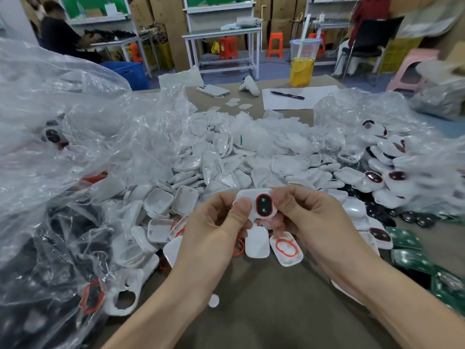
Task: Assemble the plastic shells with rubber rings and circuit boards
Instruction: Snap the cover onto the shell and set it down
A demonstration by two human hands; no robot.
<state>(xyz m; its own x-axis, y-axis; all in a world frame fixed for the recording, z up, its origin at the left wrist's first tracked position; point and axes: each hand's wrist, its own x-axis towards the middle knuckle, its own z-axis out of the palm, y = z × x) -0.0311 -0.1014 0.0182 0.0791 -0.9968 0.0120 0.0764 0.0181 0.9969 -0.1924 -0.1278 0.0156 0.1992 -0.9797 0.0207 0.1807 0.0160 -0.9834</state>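
A white plastic shell (245, 196) with a red rubber ring (256, 206) round its dark oval window is held just above the worktop (251, 298), in front of a pile of empty shells (226, 167). The left hand (214, 230) has a pinching grip on its left end, thumb on the face and fingers curled behind, and the right hand (309, 217) pinches the right end likewise. Just below lies another shell (286, 259) holding a red ring, with green circuit boards (407, 250) to the right and crumpled clear bags (75, 147) to the left.
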